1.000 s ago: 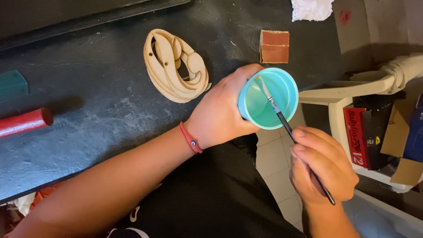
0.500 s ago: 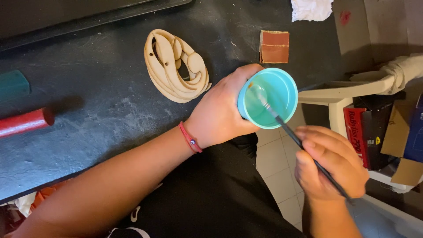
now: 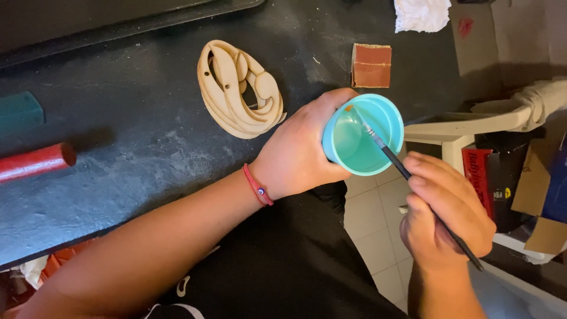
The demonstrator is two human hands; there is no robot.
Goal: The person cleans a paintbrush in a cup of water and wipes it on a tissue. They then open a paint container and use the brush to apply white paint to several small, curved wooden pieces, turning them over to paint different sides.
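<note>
My left hand (image 3: pixel 298 156) is wrapped around a turquoise plastic cup (image 3: pixel 363 134), holding it tilted just past the near edge of the dark table (image 3: pixel 136 153). My right hand (image 3: pixel 446 215) grips a thin dark paintbrush (image 3: pixel 407 174) like a pen. The brush tip reaches into the cup and touches the far inner wall, where a small orange spot shows. A red cord bracelet circles my left wrist. An unpainted wooden cut-out (image 3: pixel 239 88) of curved layered shapes lies flat on the table beyond the cup.
A square of brown sandpaper (image 3: pixel 371 65) lies behind the cup, a crumpled white cloth (image 3: pixel 422 13) beyond it. A red cylinder (image 3: pixel 35 162) and a teal block (image 3: pixel 20 112) sit at the left. A white plastic chair (image 3: pixel 472 127) and cardboard boxes (image 3: pixel 543 195) stand on the right.
The brush tip has swept inside the cup from the right side to the far left wall. My right hand shifted slightly right and down. The cup stayed in place.
</note>
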